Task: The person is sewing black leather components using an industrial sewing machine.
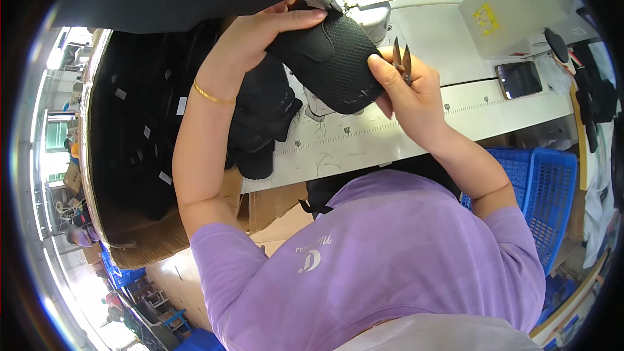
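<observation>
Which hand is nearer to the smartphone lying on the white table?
Right. The right hand, holding thread snips, is just left of the smartphone; the left hand is farther left, across the black shoe upper.

To my left stood a large open brown cardboard box, its interior filled with black fabric pieces. Small white rectangular paper tags were fixed to several of those pieces, scattered across the pile. On the white worktable, to the right of my hands, a dark rectangular phone screen lay flat and unlit. Just behind it rested a translucent whitish plastic cover, bearing a small yellow square sticker on its upper face. Small dark square marker labels were set at intervals along the table's front ruler strip.
</observation>
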{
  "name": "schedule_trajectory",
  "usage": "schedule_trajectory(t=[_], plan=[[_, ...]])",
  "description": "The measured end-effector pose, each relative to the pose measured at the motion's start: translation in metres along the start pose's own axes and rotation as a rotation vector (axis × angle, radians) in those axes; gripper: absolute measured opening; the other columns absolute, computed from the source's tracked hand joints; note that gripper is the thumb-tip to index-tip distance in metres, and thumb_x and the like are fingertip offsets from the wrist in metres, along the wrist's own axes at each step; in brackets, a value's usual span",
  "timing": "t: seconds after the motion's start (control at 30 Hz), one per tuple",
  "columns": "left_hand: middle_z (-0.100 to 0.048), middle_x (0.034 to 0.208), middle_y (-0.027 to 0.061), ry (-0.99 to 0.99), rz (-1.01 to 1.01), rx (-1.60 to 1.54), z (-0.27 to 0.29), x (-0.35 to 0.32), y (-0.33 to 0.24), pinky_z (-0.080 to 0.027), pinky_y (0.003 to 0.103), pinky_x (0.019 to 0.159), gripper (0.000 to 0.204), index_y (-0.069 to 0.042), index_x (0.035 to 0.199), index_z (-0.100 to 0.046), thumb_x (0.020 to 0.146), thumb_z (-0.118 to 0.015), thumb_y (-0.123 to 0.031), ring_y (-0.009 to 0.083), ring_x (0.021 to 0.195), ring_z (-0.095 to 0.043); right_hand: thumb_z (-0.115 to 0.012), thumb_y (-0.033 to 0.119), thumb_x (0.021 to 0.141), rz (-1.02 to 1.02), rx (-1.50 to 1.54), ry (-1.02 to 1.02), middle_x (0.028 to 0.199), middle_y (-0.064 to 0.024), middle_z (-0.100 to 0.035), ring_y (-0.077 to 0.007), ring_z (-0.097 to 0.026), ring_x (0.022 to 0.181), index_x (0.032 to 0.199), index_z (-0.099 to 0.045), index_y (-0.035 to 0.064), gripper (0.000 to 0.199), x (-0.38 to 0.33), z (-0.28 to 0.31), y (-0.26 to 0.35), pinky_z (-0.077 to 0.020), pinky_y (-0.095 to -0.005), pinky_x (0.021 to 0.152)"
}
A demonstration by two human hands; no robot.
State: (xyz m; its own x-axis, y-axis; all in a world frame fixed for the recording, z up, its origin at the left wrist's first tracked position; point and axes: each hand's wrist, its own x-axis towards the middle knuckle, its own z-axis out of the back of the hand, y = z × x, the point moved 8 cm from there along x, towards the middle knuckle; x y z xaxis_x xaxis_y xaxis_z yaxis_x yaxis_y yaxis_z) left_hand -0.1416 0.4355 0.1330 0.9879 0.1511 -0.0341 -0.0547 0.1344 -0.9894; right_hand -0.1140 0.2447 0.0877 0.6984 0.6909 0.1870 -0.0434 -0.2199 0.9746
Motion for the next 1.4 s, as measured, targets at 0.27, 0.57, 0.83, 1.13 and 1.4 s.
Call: schedule_trajectory(t=[0.27, 0.57, 0.83, 1.13, 1.4], plan=[[-0.069, 0.105, 0.0091, 0.134, -1.039, 1.382, 0.013, 0.003, -0.032, -0.05, 0.027, 0.086, 0.024, -0.006, 0.104, -0.07, 0.081, -0.069, -0.01, 0.018, 0.098, -0.063, -0.054, 0.024, 0.099, -0.025, 0.091, -0.002, 0.053, 0.0028, -0.052, -0.0032, -0.044, 0.045, 0.08, -0.059, 0.0046, 0.027, 0.009, -0.007, -0.007, -0.0321, -0.021, 0.041], [-0.069, 0.095, 0.0091, -0.437, -0.524, 0.786, 0.021, -0.014, -0.025, -0.052, 0.031, 0.076, 0.019, -0.005, 0.1, -0.07, 0.09, -0.065, -0.021, 0.0224, 0.087, -0.066, -0.05, 0.025, 0.099, -0.024, -0.014, 0.077, 0.055, -0.0004, -0.057, -0.0032, -0.044, 0.051, 0.069, -0.053, 0.0051, 0.036, 0.006, -0.012, 0.0, -0.0348, -0.0225, 0.048], [-0.068, 0.107, 0.0034, -0.494, -1.289, 1.467, -0.067, -0.101, -0.023, -0.049, 0.028, 0.07, 0.026, -0.011, 0.108, -0.071, 0.083, -0.065, -0.012, 0.0156, 0.087, -0.063, -0.05, 0.025, 0.098, -0.029, -0.034, 0.103, 0.053, -0.0001, -0.055, -0.0044, -0.045, 0.05, 0.069, -0.053, 0.0048, 0.035, 0.005, -0.016, 0.006, -0.0355, -0.0235, 0.047], [-0.068, 0.112, -0.0004, -0.507, -1.277, 1.473, -0.057, -0.08, -0.013, -0.046, 0.026, 0.072, 0.039, -0.016, 0.114, -0.07, 0.075, -0.067, -0.012, 0.0157, 0.087, -0.057, -0.051, 0.026, 0.098, 0.032, -0.072, 0.058, 0.053, -0.0006, -0.055, -0.0052, -0.047, 0.051, 0.068, -0.055, 0.0044, 0.037, 0.023, -0.015, 0.007, -0.0368, -0.0246, 0.048], [-0.067, 0.112, -0.0002, -0.606, -1.254, 1.485, -0.051, -0.067, -0.011, -0.045, 0.029, 0.074, 0.041, -0.015, 0.114, -0.07, 0.074, -0.066, -0.013, 0.0162, 0.086, -0.056, -0.055, 0.023, 0.098, 0.08, -0.027, 0.016, 0.057, -0.0028, -0.06, -0.0024, -0.041, 0.046, 0.08, -0.063, 0.0046, 0.027, 0.03, -0.017, 0.007, -0.0296, -0.0203, 0.043]])
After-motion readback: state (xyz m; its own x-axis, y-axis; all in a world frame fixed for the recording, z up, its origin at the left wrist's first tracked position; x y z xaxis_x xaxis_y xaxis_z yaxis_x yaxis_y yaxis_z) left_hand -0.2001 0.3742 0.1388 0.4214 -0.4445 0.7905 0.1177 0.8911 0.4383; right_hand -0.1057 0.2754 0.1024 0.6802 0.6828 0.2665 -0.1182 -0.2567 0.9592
